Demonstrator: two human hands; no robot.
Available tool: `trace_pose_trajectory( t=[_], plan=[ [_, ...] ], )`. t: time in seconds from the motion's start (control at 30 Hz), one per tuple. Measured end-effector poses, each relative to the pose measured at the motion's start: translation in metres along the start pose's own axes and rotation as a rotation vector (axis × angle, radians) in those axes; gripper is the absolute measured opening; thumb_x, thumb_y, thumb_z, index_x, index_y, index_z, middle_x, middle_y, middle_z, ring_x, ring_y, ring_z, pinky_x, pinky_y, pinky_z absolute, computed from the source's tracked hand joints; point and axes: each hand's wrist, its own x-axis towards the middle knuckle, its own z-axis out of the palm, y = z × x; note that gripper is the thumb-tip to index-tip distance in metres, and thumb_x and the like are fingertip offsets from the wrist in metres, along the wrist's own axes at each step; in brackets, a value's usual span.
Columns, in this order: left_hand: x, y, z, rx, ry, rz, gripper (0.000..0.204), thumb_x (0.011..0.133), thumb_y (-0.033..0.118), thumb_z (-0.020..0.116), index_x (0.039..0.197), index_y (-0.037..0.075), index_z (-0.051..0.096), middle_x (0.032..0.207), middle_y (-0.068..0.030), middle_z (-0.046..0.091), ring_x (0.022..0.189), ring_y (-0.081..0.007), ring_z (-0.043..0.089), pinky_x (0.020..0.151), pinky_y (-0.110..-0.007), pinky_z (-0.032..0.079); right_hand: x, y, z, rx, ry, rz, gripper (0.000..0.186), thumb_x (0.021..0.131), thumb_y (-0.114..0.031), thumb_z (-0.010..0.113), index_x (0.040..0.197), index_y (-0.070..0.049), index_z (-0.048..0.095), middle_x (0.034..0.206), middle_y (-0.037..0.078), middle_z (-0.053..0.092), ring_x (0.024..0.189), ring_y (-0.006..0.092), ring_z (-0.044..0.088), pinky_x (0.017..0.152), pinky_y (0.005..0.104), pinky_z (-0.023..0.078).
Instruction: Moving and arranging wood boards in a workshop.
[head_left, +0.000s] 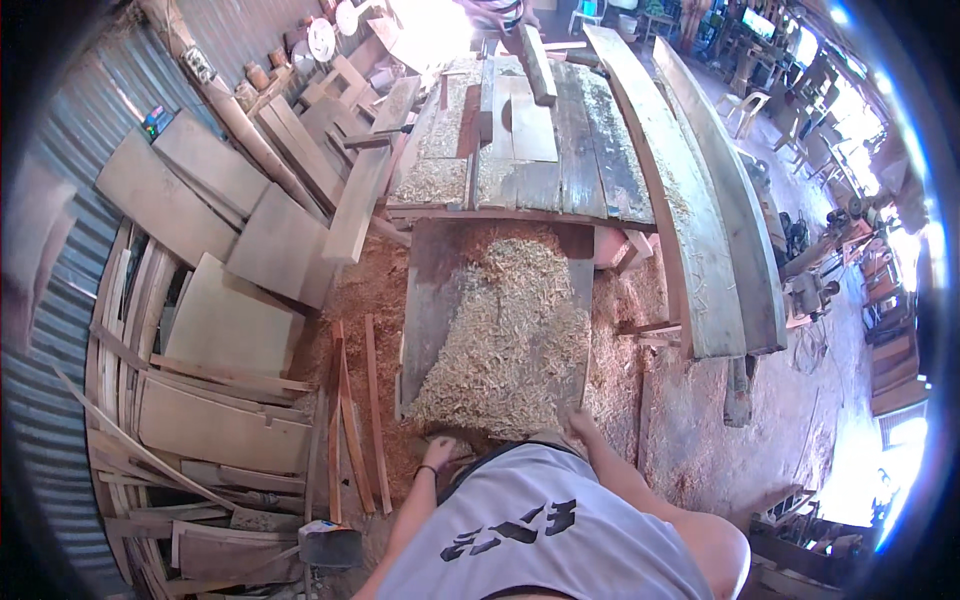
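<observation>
Head view: shavings (510, 330) over board (432, 290).

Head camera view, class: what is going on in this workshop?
A person leans over a wide board heaped with wood shavings, laid on the sawdust-covered floor. The right hand rests at the board's near right corner; the left hand is at its near left edge, by the shavings. Cut planks lean on the left, and long slabs lie to the right.
</observation>
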Motion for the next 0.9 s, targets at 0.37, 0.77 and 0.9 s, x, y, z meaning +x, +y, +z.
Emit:
trace_pose_trajectory(
  t=[0.37, 0.77, 0.9],
  plan=[
    [-0.04, -0.057, 0.007, -0.136, -0.04, -0.237, 0.024, 0.076, 0.027, 0.051, 0.088, 0.005, 0.053, 0.072, -0.0039, 0.056, 0.058, -0.0114, 0.053, 0.047, -0.025, 0.041, -0.007, -0.02, 0.066, -0.556, -0.031, -0.636, 0.029, 0.07, -0.023, 0.049, 0.088, -0.001, 0.057, 0.077, 0.009, 0.059, 0.059, 0.0144, 0.055, 0.054, 0.0265, 0.044],
    [-0.132, -0.182, -0.024, -0.095, 0.16, -0.256, 0.012, 0.073, 0.018, 0.05, 0.069, 0.006, 0.054, 0.059, -0.003, 0.05, 0.049, -0.012, 0.047, 0.044, -0.024, 0.034, -0.036, -0.03, 0.057, -0.532, -0.02, -0.263, 0.031, 0.064, -0.029, 0.05, 0.076, -0.003, 0.061, 0.066, 0.016, 0.059, 0.069, 0.026, 0.059, 0.065, 0.034, 0.045],
    [-0.108, -0.199, -0.023, 0.047, 0.156, -0.034, 0.017, 0.073, 0.02, 0.052, 0.077, 0.004, 0.057, 0.067, -0.0057, 0.055, 0.059, -0.0132, 0.05, 0.055, -0.025, 0.04, -0.044, -0.04, 0.058, -0.401, -0.018, -0.226, 0.031, 0.063, -0.029, 0.05, 0.078, -0.004, 0.061, 0.068, 0.015, 0.06, 0.069, 0.0256, 0.059, 0.066, 0.0339, 0.045]
  ],
)
